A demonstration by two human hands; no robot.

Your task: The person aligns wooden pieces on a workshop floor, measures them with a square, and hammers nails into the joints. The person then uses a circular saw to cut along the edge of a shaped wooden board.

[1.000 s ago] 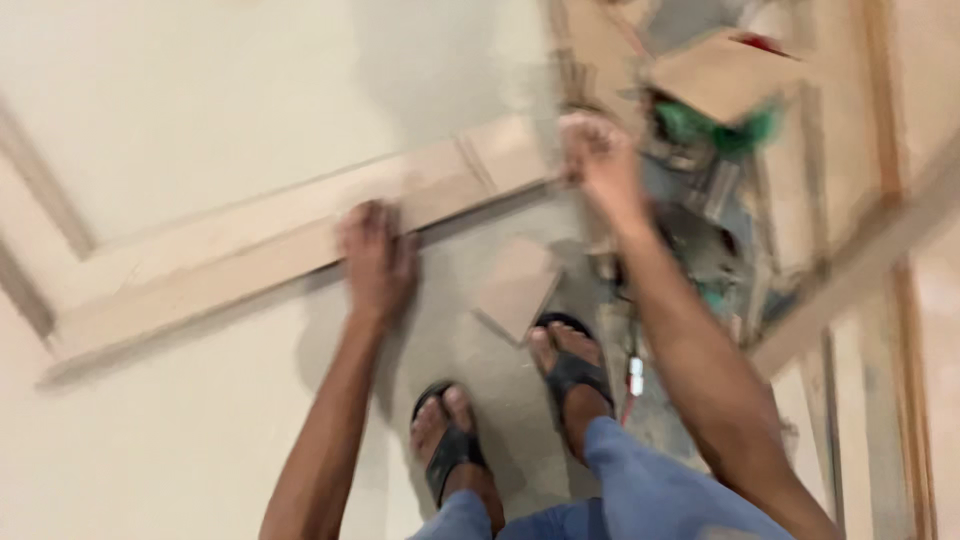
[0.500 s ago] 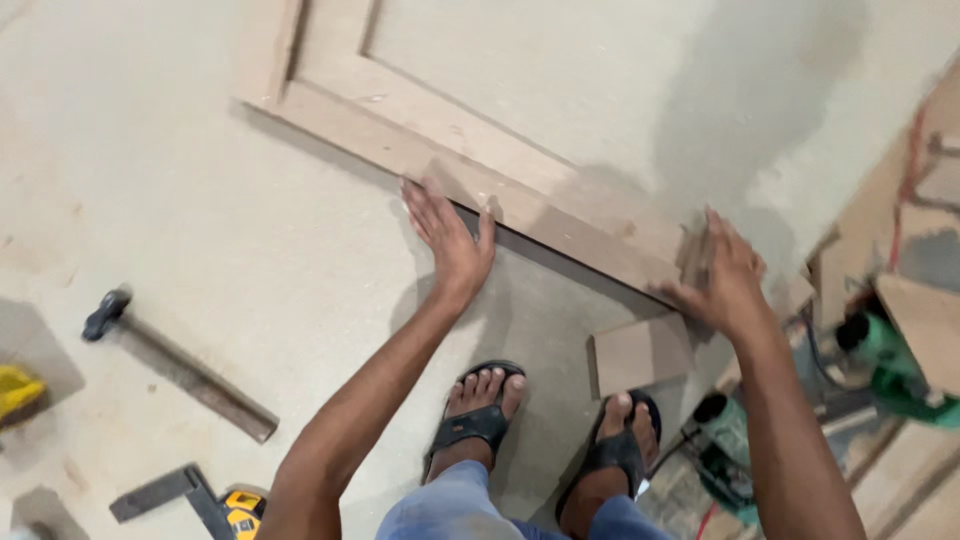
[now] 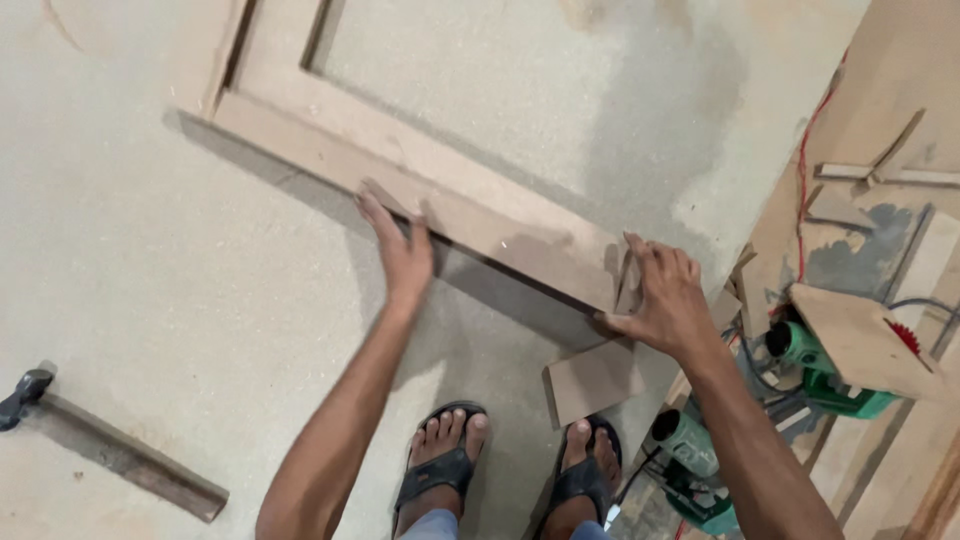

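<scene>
A wooden door frame (image 3: 330,150) lies on the dusty floor, its near rail raised off the ground and casting a dark shadow below. My left hand (image 3: 398,250) grips the near rail around its middle, fingers over the top face. My right hand (image 3: 662,298) holds the rail's right end, fingers wrapped around the corner. My two feet in dark sandals (image 3: 445,468) stand just behind the rail.
A small flat board offcut (image 3: 592,382) lies by my right foot. Green power tools (image 3: 812,362) and cables sit at the right beside stacked boards (image 3: 880,120). A hammer with a long wooden handle (image 3: 110,445) lies at lower left.
The view has swung so the frame now runs from upper left to lower right. Both hands stay on the near rail, and it looks lifted a little higher.
</scene>
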